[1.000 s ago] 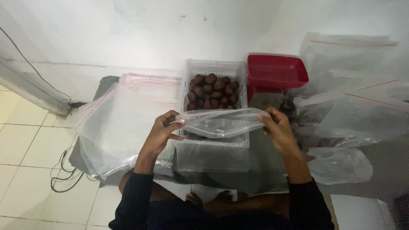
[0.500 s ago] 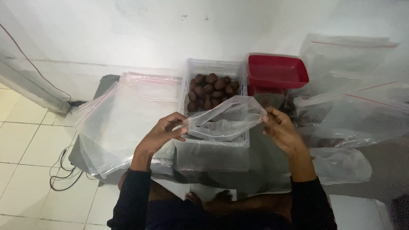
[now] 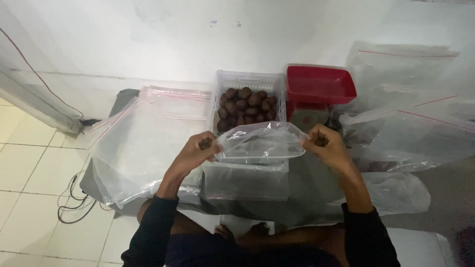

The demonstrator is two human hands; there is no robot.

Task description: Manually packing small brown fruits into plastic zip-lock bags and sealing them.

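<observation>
I hold a clear plastic bag (image 3: 257, 143) stretched between both hands, its mouth pulled apart. My left hand (image 3: 195, 151) grips the bag's left edge in a closed fist. My right hand (image 3: 324, 143) grips the right edge the same way. The bag hangs just above the near end of a white slotted basket (image 3: 247, 79) that holds several brown round fruits (image 3: 247, 105). A lower part of the bag drapes over the basket's front wall.
A red tray on a scale (image 3: 319, 84) stands right of the basket. Stacks of clear zip bags lie left (image 3: 143, 133) and right (image 3: 415, 133). A black cable (image 3: 74, 198) trails on the tiled floor at left. A white wall is behind.
The bag's mouth puffed up half a second ago and is now pulled flatter and wider. Both hands have closed into fists on its edges and shifted slightly outward.
</observation>
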